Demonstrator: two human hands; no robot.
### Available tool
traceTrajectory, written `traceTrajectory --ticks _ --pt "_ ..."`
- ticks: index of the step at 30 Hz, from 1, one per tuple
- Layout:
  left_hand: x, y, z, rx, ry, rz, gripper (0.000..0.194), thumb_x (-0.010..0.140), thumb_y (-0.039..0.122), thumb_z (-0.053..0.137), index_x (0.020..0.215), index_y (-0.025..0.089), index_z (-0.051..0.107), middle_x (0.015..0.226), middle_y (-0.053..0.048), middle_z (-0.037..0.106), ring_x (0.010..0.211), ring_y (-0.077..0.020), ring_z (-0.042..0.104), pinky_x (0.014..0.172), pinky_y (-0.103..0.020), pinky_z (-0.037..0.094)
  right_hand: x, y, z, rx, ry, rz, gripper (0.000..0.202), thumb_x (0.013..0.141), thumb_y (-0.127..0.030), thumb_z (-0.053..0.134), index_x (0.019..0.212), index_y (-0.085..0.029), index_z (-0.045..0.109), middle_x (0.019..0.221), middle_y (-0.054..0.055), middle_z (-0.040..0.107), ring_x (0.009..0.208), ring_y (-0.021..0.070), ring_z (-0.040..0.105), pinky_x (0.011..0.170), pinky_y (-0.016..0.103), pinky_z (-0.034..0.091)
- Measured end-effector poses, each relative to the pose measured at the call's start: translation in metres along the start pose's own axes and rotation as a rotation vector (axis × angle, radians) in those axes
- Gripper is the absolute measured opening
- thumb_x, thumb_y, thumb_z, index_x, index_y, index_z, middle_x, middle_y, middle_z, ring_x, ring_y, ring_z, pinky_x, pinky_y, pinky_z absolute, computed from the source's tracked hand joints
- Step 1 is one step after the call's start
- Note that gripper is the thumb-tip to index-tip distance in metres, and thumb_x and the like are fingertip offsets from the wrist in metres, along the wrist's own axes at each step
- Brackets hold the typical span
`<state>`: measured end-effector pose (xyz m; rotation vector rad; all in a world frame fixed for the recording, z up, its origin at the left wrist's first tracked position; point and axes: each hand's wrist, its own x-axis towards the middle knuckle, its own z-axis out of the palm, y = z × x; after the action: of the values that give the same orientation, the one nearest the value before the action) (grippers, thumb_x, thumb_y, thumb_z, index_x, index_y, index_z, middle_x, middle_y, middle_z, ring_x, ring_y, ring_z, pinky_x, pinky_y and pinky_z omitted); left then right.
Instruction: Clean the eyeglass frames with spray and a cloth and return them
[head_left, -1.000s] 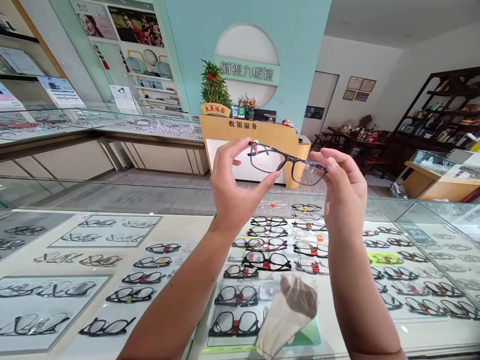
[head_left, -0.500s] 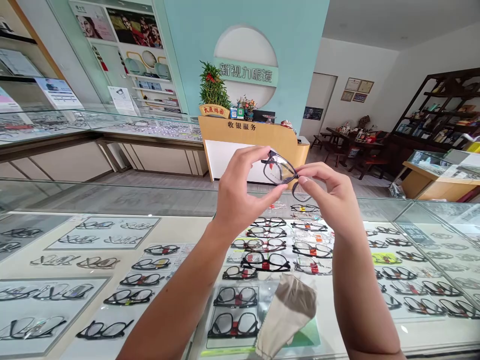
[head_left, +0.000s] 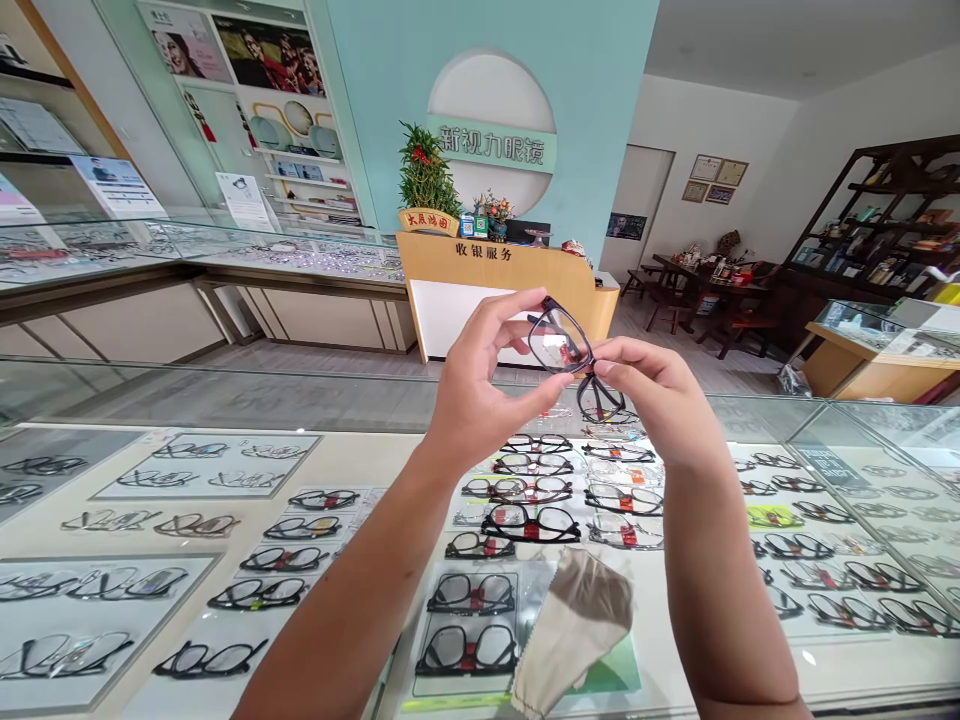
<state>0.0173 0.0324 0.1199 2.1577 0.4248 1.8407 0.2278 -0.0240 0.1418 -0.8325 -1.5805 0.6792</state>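
Observation:
Above the glass counter I hold a pair of dark-rimmed eyeglasses (head_left: 557, 338) tilted, one lens up on the left and the other hanging lower right. My left hand (head_left: 480, 385) curves around the upper lens, fingertips at its top corner and thumb by its lower rim. With thumb and fingers, my right hand (head_left: 664, 400) pinches the glasses near the bridge. The temple arms are partly hidden behind the lenses and fingers. Below, a crumpled beige cloth (head_left: 577, 620) lies on the counter.
The glass display counter (head_left: 360, 395) spans the foreground, with rows of eyeglasses (head_left: 532, 522) in it. Beyond stands a wooden cashier desk (head_left: 510, 265) with a potted plant (head_left: 427, 175). More display cases stand left and right; a dark table and shelves are at the back right.
The eyeglasses have turned between my hands: the lower lens now hangs further down and left, and the upper lens is tilted more steeply. My right hand has dropped slightly.

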Motion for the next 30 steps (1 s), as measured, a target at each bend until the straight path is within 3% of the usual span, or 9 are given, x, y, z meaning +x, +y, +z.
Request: traceTrajectory --ticks 6,9,12,14,16,19,24,30 --pt "0.0 0.005 0.002 0.01 -0.016 -0.038 0.073 0.091 0.036 0.086 0.158 0.034 0.057 0.154 -0.013 0.065 0.119 -0.0276 0.077 0.092 -0.039 0.065 0.001 0.003 0.006 0.011 0.057 -0.012 0.011 0.096 -0.033 0.079 0.093 -0.027 0.087 0.103 0.003 0.088 0.095 0.0219 0.077 0.088 0.042 0.063" --pt "0.0 0.01 0.003 0.136 0.077 -0.021 0.07 0.09 0.039 0.086 0.155 0.033 0.061 0.154 -0.012 0.066 0.123 -0.0278 0.074 0.093 -0.04 0.065 0.002 0.006 0.008 -0.037 0.111 -0.035 0.012 0.098 -0.034 0.077 0.095 -0.026 0.086 0.109 0.005 0.088 0.097 0.0227 0.079 0.089 0.043 0.064" --pt "-0.001 0.017 0.006 0.239 0.241 0.007 0.031 0.097 0.037 0.079 0.127 0.029 0.078 0.119 -0.007 0.077 0.099 -0.0213 0.073 0.083 -0.036 0.062 0.002 0.008 0.012 -0.18 0.256 -0.124 0.012 0.099 -0.033 0.075 0.094 -0.025 0.083 0.114 0.007 0.087 0.107 0.0254 0.08 0.099 0.048 0.063" --pt "-0.002 0.023 0.009 0.21 0.223 -0.078 0.015 0.102 0.037 0.073 0.107 0.027 0.084 0.085 -0.002 0.074 0.074 -0.0163 0.064 0.07 -0.032 0.056 0.001 0.008 0.015 -0.293 0.34 -0.194 0.012 0.1 -0.03 0.073 0.093 -0.026 0.082 0.115 0.008 0.087 0.114 0.0275 0.08 0.105 0.051 0.061" --pt "-0.004 0.027 0.014 0.11 0.113 -0.239 0.022 0.104 0.041 0.073 0.098 0.026 0.087 0.071 0.0 0.069 0.063 -0.0145 0.056 0.059 -0.03 0.048 0.001 0.007 0.02 -0.367 0.367 -0.258 0.012 0.1 -0.028 0.072 0.094 -0.027 0.081 0.115 0.008 0.086 0.117 0.0283 0.079 0.107 0.051 0.061" --pt "-0.006 0.029 0.02 -0.038 0.011 -0.422 0.025 0.1 0.045 0.077 0.097 0.024 0.089 0.075 -0.002 0.074 0.063 -0.0147 0.056 0.055 -0.03 0.043 0.0 0.007 0.028 -0.438 0.36 -0.337 0.011 0.101 -0.026 0.071 0.096 -0.027 0.081 0.117 0.009 0.085 0.116 0.0285 0.079 0.106 0.05 0.062" --pt "-0.005 0.026 0.025 -0.146 0.057 -0.508 0.027 0.094 0.049 0.083 0.093 0.023 0.088 0.08 -0.003 0.076 0.068 -0.016 0.059 0.053 -0.028 0.042 -0.002 0.006 0.036 -0.581 0.342 -0.389 0.013 0.103 -0.027 0.069 0.103 -0.028 0.082 0.121 0.01 0.084 0.115 0.0305 0.078 0.103 0.052 0.061" --pt "0.0 0.015 0.019 -0.189 0.138 -0.559 0.034 0.082 0.055 0.094 0.093 0.023 0.089 0.076 -0.003 0.073 0.067 -0.0154 0.057 0.053 -0.028 0.042 -0.006 0.0 0.04 -0.678 0.281 -0.354 0.018 0.105 -0.029 0.067 0.111 -0.028 0.084 0.127 0.01 0.083 0.117 0.0319 0.078 0.102 0.052 0.058"
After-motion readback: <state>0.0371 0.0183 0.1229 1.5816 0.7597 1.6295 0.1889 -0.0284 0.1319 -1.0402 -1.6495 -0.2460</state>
